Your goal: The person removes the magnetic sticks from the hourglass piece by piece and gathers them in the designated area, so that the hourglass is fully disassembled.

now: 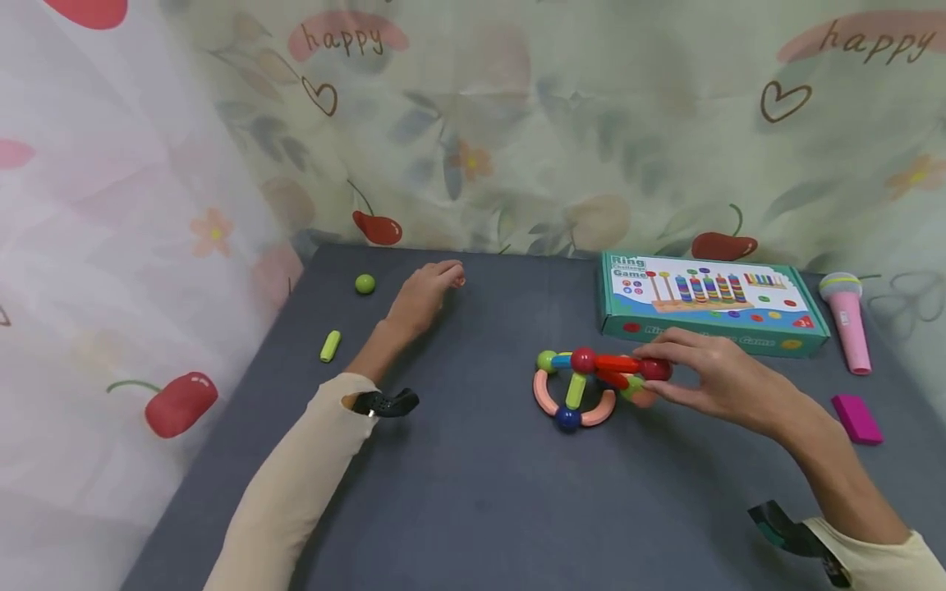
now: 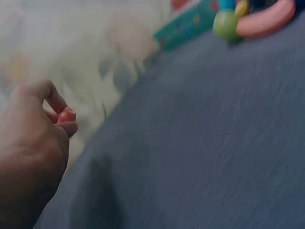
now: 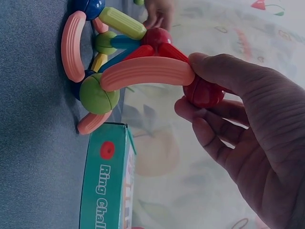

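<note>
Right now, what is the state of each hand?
Left hand: closed, pinching a small red piece.
Right hand: closed, holding the red ball of the toy structure.

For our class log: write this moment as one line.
left hand: pinches small red piece | right hand: holds red ball of rod-and-ball toy

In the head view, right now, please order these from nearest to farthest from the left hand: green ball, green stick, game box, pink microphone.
From the left hand:
1. Green ball, just to its left.
2. Green stick, left and nearer the person.
3. Game box, across the table, right.
4. Pink microphone, far right.
</note>
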`<move>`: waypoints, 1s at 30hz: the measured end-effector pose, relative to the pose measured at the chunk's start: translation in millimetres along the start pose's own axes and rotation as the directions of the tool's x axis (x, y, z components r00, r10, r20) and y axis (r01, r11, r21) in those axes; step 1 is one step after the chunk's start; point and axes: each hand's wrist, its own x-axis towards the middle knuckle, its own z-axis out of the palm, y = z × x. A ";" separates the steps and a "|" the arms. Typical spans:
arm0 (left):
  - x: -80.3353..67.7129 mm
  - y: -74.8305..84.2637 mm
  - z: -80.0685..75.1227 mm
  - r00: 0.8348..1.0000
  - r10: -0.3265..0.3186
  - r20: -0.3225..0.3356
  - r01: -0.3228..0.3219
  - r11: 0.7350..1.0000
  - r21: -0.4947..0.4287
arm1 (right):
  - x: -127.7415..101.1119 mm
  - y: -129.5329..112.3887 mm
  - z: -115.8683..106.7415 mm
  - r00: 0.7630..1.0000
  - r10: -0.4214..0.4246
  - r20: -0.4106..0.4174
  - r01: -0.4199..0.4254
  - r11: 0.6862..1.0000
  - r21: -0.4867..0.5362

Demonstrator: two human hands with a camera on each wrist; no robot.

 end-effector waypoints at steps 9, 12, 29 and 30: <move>-15.9 -30.7 6.3 0.986 -0.002 0.164 0.010 0.999 -0.051 | -1.7 -2.5 0.2 1.000 0.009 0.001 -0.009 1.000 -0.005; -20.6 -30.0 7.8 0.987 0.012 0.163 -0.007 0.999 -0.035 | -1.4 -1.7 -0.7 1.000 0.002 -0.003 -0.002 1.000 0.001; 6.1 152.4 -15.1 0.969 0.220 -0.116 -0.245 0.922 -0.299 | 3.1 -1.2 1.7 0.999 0.035 -0.001 -0.035 0.999 0.027; 4.8 166.1 -17.3 0.968 0.231 -0.098 -0.250 0.915 -0.317 | 4.7 -0.9 1.9 1.000 0.030 -0.002 -0.030 0.999 0.030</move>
